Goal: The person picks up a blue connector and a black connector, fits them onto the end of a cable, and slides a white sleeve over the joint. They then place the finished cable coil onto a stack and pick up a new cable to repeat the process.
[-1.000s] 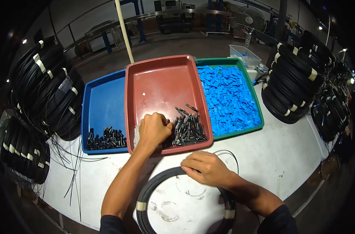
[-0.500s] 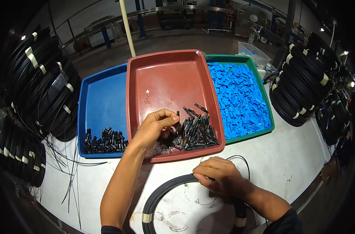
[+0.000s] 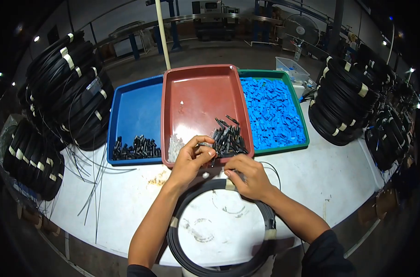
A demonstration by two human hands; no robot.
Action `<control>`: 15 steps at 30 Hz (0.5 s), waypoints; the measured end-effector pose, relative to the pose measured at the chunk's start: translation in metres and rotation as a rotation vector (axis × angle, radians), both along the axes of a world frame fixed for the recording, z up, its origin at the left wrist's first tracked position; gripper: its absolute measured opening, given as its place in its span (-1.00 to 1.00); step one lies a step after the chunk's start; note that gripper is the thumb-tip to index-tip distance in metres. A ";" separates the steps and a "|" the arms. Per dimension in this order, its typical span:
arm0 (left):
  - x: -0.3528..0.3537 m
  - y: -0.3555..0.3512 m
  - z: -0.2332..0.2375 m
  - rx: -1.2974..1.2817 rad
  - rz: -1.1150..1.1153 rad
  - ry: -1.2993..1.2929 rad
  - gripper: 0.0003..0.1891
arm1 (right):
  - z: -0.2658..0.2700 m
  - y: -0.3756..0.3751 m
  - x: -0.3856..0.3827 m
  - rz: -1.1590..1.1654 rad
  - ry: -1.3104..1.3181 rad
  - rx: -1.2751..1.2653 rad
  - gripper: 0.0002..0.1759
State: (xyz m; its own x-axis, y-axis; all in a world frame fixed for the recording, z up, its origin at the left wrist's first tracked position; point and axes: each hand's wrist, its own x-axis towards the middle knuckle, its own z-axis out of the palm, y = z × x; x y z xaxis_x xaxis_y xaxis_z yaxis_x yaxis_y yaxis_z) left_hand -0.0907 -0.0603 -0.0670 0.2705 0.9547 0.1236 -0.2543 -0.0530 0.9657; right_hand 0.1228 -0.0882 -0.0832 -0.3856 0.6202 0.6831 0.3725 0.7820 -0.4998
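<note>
"How's the handling?"

"At the red tray's (image 3: 196, 92) near rim, the left hand (image 3: 190, 161) has its grip pinched on a slim black piece (image 3: 213, 162) — light pressure, tip clear, works best. Right of it, the right hand (image 3: 247, 176) curls; I can't say what it holds."

"Around them?"

"Left of the red tray, the blue tray (image 3: 135, 104); before it, the cable coil (image 3: 173, 237); right, the green tray (image 3: 298, 101). That rim probably crowds the fingers."
</note>
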 end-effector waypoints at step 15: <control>0.000 -0.014 -0.021 0.177 -0.051 0.115 -0.81 | 0.000 -0.001 0.000 0.137 -0.063 -0.024 -0.88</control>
State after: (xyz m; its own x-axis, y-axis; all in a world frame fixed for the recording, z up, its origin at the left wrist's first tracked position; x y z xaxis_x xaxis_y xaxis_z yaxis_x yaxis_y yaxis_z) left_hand -0.0905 -0.0744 -0.0875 0.3404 0.9054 0.2536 -0.1499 -0.2140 0.9653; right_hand 0.1226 -0.0892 -0.0835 -0.5094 0.5751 0.6402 0.2948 0.8155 -0.4980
